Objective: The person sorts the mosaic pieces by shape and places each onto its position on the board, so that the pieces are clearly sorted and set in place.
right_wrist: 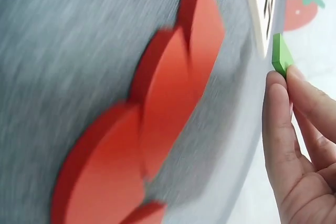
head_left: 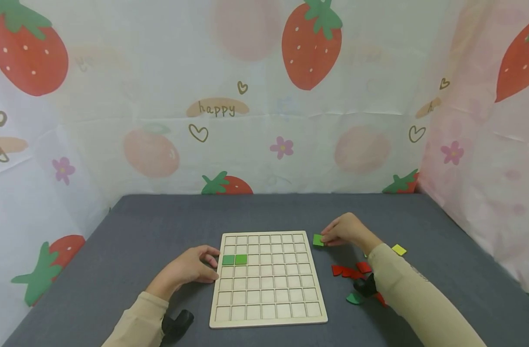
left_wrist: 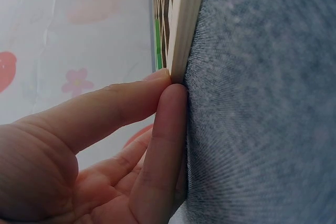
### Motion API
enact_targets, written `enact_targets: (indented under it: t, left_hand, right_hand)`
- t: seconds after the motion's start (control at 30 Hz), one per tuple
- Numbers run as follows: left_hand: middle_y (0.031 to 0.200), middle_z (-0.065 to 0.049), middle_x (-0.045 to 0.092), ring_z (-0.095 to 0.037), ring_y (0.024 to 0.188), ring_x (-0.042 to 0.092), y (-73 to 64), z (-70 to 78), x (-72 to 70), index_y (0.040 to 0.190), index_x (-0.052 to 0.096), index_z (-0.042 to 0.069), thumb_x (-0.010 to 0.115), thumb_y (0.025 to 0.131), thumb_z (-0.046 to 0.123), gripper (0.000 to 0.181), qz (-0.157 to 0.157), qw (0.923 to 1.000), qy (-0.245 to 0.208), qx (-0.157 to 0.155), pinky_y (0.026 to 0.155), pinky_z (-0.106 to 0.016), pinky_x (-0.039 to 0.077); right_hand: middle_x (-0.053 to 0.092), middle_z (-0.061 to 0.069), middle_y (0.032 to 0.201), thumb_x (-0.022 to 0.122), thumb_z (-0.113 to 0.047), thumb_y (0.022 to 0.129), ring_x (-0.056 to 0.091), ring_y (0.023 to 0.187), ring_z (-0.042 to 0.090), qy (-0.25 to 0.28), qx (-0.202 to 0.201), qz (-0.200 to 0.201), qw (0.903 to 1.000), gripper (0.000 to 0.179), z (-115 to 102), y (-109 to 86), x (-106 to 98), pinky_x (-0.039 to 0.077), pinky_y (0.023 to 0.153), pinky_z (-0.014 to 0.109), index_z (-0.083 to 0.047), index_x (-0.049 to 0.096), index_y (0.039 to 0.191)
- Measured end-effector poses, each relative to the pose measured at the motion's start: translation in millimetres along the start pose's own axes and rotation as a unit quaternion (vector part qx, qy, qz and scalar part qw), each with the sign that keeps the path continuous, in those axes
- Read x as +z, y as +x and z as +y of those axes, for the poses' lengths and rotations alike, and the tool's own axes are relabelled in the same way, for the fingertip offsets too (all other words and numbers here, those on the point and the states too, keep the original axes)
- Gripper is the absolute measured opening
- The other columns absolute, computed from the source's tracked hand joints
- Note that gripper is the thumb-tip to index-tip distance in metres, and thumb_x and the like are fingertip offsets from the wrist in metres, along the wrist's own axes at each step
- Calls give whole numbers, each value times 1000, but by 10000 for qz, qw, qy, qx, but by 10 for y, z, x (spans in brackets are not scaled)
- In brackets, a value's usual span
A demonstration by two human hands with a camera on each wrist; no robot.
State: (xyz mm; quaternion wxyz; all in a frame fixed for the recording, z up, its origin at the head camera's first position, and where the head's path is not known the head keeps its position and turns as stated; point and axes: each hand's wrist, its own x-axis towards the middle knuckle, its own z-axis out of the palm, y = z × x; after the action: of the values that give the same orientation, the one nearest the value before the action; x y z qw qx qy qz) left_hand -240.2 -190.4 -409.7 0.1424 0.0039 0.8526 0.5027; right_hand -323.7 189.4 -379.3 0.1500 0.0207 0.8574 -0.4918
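Gridded wooden board (head_left: pixel 267 283) lies on a dark gray, fabric-covered table (head_left: pixel 116 250).
To the board's right sit a cluster of red pieces (head_left: pixel 347 272), a dark green piece (head_left: pixel 353 299) nearer, and a yellow square tile (head_left: pixel 399 249) farther back.

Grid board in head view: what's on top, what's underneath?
On the board: two green squares, side by side in the leftmost cells of the third row from the far edge. Underneath can't be seen; the board covers the grey tabletop there.
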Motion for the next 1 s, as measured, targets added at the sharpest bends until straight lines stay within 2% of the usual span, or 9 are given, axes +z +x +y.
enact_targets:
  t: [0.4, 1.0]
  left_hand:
    - [96, -11, 56, -16, 76, 61, -17, 17, -3, 133, 51, -8, 75, 78, -10, 61, -23, 10000, -57, -19, 69, -32, 59]
    - [96, -12, 55, -16, 75, 62, -18, 14, -5, 134, 50, -8, 75, 78, -10, 62, -61, 9999, -81, 31, 71, -34, 60]
  right_hand:
    - [74, 6, 74, 80, 0, 79, 71, 62, 13, -63, -180, -254, 9995, 16, -230, 12, 302, 61, 68, 33, 6, 76, 93]
    - [76, 10, 79, 80, -3, 79, 73, 65, 16, -224, -307, -579, 9976, 11, -471, 6, 694, 61, 74, 37, 0, 78, 90]
